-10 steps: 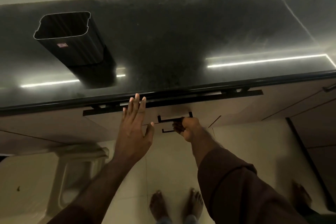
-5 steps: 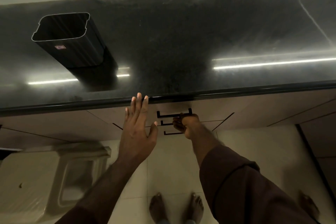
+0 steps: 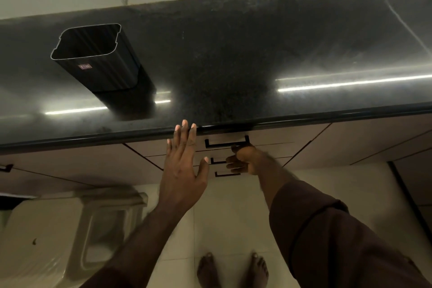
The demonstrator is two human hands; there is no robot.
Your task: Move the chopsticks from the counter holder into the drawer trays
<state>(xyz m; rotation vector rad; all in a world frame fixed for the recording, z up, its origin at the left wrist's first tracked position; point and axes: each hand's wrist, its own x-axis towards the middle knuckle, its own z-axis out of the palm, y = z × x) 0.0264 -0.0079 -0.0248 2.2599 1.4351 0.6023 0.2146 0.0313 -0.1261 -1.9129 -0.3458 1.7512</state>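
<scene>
1. The right hand is at the top drawer's handle, fingers curled just under the bar. Whether they really grip it I cannot tell; they may only touch it.
2. The left hand is flat with straight fingers, palm toward the drawer front left of the handle, fingertips at the counter edge above it.
3. The change: a second ago the drawer stood out from under the counter, its dark top rails showing above the handle. Half a second ago it was nearly in. Now the front sits flush with the cabinet faces either side, and both hands have followed it inward.
4. The holder stands on the counter up and well left of the handle. Its mouth faces the camera, and no chopsticks show inside.
5. The chopsticks themselves are not visible anywhere; with the drawer shut, the trays are hidden too.
6. My reading: an empty holder plus a closed drawer suggests the transfer is finished and this was the closing step.
</scene>
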